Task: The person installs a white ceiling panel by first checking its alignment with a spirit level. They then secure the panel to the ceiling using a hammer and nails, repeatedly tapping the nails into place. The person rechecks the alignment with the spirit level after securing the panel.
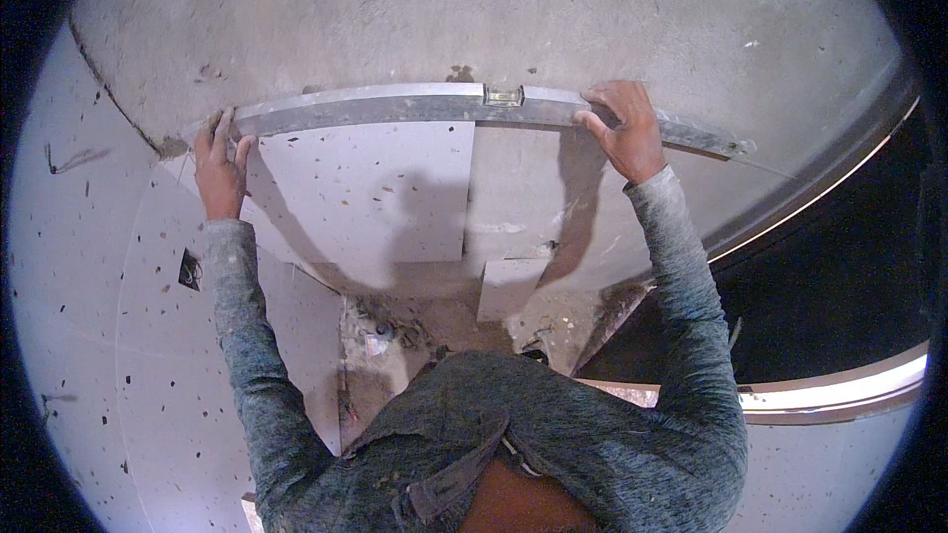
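A long grey metal spirit level (pixel 385 107) lies against the rough plaster wall (pixel 474 20), its vial (pixel 504 96) a little right of the middle. Gripping the level's left end is my left hand (pixel 222 163), thumb below and fingers above. My right hand (pixel 630 128) pinches the bar to the right of the vial, the thumb against its lower side. Below the level, a white speckled tile (pixel 365 188) sits on the wall, its top edge along or close to the bar. Whether they touch I cannot tell.
Speckled tiles (pixel 89 237) cover the left wall, with a dark square cutout (pixel 190 268) and wires. A smaller pale piece (pixel 509 286) leans low on the wall. Rubble (pixel 390 326) litters the floor. A dark opening (pixel 829 266) with a curved edge lies right.
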The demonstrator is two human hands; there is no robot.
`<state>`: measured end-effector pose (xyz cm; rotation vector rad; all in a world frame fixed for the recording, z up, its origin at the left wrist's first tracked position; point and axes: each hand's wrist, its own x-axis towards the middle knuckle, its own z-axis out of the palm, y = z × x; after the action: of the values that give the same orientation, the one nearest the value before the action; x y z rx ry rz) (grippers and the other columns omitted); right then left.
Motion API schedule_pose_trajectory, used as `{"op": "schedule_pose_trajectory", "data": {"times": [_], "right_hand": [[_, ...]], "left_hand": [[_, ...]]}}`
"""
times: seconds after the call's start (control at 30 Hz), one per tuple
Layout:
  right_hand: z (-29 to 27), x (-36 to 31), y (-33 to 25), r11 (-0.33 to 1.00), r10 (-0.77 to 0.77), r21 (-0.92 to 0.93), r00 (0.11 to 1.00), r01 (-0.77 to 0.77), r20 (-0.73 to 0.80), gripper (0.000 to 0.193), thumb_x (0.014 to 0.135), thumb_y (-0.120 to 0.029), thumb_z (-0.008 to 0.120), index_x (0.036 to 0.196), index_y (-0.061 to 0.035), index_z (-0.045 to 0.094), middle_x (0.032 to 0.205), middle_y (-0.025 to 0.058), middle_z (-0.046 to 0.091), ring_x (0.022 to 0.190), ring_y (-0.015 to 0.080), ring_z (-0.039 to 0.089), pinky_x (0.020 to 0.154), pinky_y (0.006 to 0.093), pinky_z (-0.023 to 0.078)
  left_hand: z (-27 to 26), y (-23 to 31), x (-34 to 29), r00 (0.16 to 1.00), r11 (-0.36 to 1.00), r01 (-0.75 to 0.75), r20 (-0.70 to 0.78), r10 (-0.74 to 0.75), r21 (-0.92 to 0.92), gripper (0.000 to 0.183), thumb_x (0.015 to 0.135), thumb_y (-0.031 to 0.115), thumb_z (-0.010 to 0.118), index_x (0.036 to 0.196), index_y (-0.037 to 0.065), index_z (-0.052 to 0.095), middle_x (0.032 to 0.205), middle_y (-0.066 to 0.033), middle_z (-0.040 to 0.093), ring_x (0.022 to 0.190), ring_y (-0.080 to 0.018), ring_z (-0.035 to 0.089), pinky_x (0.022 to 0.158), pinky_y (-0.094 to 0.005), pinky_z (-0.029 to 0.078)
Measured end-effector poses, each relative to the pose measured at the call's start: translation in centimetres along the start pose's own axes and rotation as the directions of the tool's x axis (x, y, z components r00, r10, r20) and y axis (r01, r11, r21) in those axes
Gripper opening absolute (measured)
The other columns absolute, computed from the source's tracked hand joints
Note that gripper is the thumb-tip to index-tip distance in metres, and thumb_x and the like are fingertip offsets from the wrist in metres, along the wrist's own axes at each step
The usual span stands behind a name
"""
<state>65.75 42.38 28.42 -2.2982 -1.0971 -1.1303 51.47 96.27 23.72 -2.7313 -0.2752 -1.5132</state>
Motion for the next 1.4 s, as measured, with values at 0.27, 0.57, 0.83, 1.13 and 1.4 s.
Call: {"op": "schedule_pose_trajectory", "data": {"times": [0.27,0.57,0.83,1.13,1.4], "right_hand": [[-0.22,-0.18,-0.36,0.997,0.010,-0.071,1.000,-0.011,-0.014,0.033,0.069,-0.018,0.082,0.098,-0.0092,0.069,0.099,0.0076,0.066,0.098,0.0279,0.059,0.088,0.0405,0.044],[-0.36,0.06,-0.45,0.995,0.004,-0.096,1.000,-0.004,-0.008,0.033,0.069,-0.021,0.081,0.098,-0.0107,0.069,0.102,0.0062,0.066,0.100,0.0274,0.058,0.091,0.0419,0.040],[-0.12,-0.01,-0.46,0.998,0.020,-0.060,0.999,-0.021,-0.029,0.032,0.069,-0.023,0.080,0.097,-0.0120,0.069,0.101,0.0051,0.066,0.101,0.0282,0.058,0.091,0.0433,0.040],[0.00,-0.21,-0.50,0.996,0.047,-0.073,0.998,-0.049,-0.035,0.035,0.068,-0.021,0.082,0.100,-0.0121,0.070,0.102,0.0062,0.066,0.102,0.0272,0.058,0.092,0.0416,0.040],[0.00,-0.06,-0.69,0.995,0.056,-0.081,0.998,-0.058,-0.027,0.034,0.069,-0.021,0.082,0.099,-0.0093,0.069,0.101,0.0070,0.066,0.102,0.0276,0.059,0.092,0.0419,0.041]], "left_hand": [[0.16,-0.05,0.13,1.000,1.000,-0.011,-0.005,0.011,-0.015,0.055,0.083,0.029,0.072,0.134,0.019,0.055,0.134,-0.0088,0.053,0.123,-0.0300,0.050,0.102,-0.0411,0.045],[0.08,0.18,0.17,1.000,0.998,-0.003,0.003,0.003,-0.065,0.055,0.082,0.022,0.074,0.134,0.017,0.056,0.135,-0.0129,0.054,0.124,-0.0335,0.050,0.103,-0.0410,0.042],[0.31,-0.08,0.10,1.000,0.998,0.000,-0.015,-0.001,-0.068,0.055,0.081,0.025,0.074,0.133,0.019,0.056,0.134,-0.0092,0.054,0.124,-0.0296,0.051,0.103,-0.0415,0.045],[0.15,0.22,0.17,1.000,0.998,0.030,-0.007,-0.030,-0.058,0.055,0.080,0.026,0.076,0.131,0.018,0.058,0.134,-0.0085,0.055,0.123,-0.0285,0.052,0.102,-0.0407,0.046],[-0.08,0.38,0.19,0.999,0.996,0.051,-0.006,-0.052,-0.069,0.056,0.080,0.025,0.076,0.132,0.019,0.057,0.134,-0.0080,0.054,0.124,-0.0280,0.052,0.103,-0.0403,0.046]]}}
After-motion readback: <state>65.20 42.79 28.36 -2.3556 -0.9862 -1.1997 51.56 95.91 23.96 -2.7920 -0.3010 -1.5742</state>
